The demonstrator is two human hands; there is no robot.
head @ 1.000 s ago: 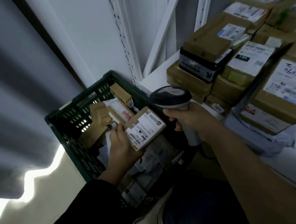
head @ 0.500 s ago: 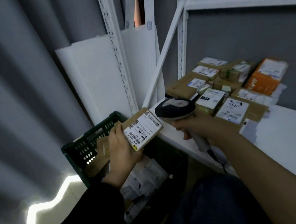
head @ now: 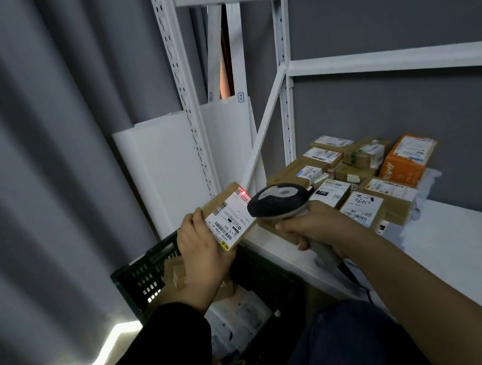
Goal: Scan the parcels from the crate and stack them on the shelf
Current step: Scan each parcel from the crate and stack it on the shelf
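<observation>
Parcel (head: 228, 215), a small flat brown cardboard box, sits near the centre of my view, above the crate and just off the shelf's front edge. My left hand (head: 203, 250) grips it from the 8 o'clock side, thumb across the near edge and fingers curled underneath. Its slightly longer side runs from about 8 o'clock to 2 o'clock, and its labelled face is tilted up towards me. The white shipping label has barcodes and rows of print that sit sideways to me. I can make out digits but cannot read them with any certainty. A small yellow sticker marks the corner at 6 o'clock.

My right hand (head: 312, 228) is closed round the handle of a grey and black scanner (head: 278, 201). The scanner's head points towards 10 o'clock at the parcel, and a red light spot (head: 243, 193) glows on the parcel's 1 o'clock corner.

At 7 o'clock, below the parcel, the dark green slatted crate (head: 141, 278) holds more boxes and pale mailers.

At 3 o'clock, the white shelf (head: 449, 248) carries a pile of labelled brown parcels (head: 323, 159) and an orange box (head: 405, 161) with white lettering I cannot read. One nearby label (head: 361, 203) bears large black brush-like strokes.
</observation>
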